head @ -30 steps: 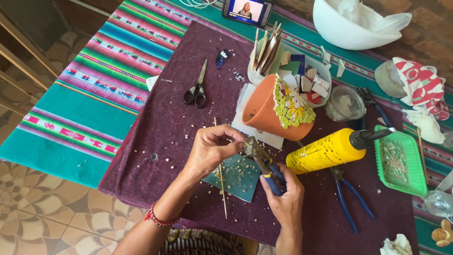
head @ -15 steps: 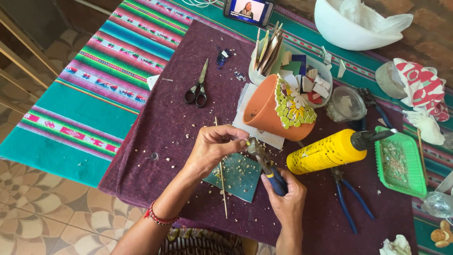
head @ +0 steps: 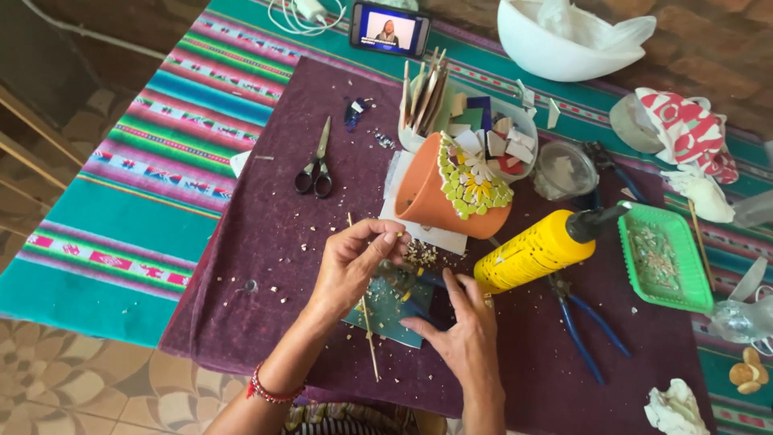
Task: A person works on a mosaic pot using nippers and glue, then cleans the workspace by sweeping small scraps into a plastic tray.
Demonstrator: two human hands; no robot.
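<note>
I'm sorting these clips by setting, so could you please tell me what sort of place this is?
Most likely a home craft table set up for mosaic work: a terracotta pot partly covered in small tiles, a tub of tile offcuts, and blue-handled nippers on a crumb-strewn purple cloth.

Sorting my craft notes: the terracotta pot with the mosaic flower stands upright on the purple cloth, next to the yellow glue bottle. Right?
Not quite. In the head view the terracotta pot lies on its side, not upright, on the purple cloth, next to the yellow glue bottle.
</note>
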